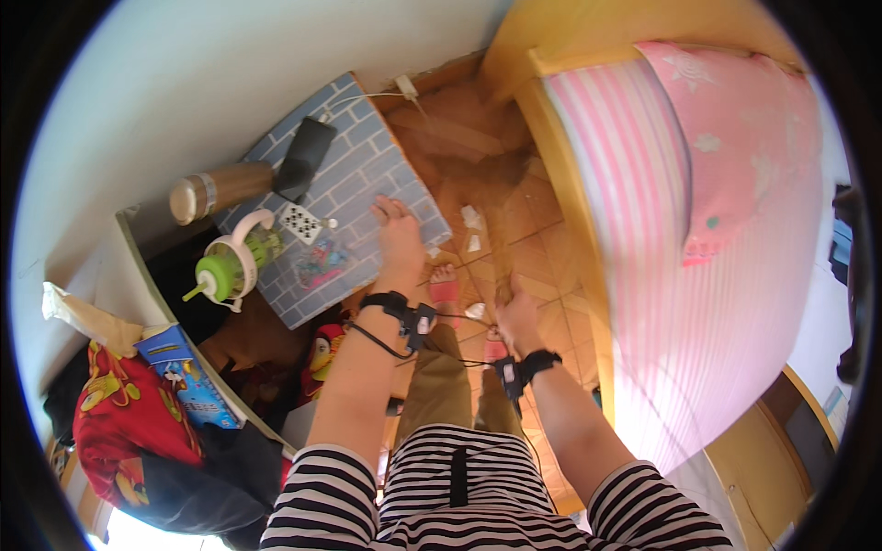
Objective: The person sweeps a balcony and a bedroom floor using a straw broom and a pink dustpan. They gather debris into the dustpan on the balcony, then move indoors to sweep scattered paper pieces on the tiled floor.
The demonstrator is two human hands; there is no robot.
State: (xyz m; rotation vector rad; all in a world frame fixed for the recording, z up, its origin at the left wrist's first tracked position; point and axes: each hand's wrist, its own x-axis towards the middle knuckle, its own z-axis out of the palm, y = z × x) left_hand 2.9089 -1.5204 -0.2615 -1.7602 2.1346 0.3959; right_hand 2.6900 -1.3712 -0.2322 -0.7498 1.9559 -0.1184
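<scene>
My right hand (517,310) is closed around the wooden handle of a broom (506,248), whose brown head, blurred, reaches the tiled floor between the table and the bed. My left hand (398,231) rests over the right edge of a small table with a grey brick-pattern top (372,144), its fingers slightly apart and nothing seen in them. White scraps (471,217) lie on the floor beside the broom handle. On the table are a black smartphone (303,158), a white card with black marks (300,223) and a clear bag of small coloured pieces (322,264).
A brown bottle (220,191) and a green-lidded clear cup (227,268) lie at the table's left side. A white cable runs to a plug (406,87) by the wall. A wooden bed frame (579,200) stands at right. My feet in pink sandals (445,292) are below.
</scene>
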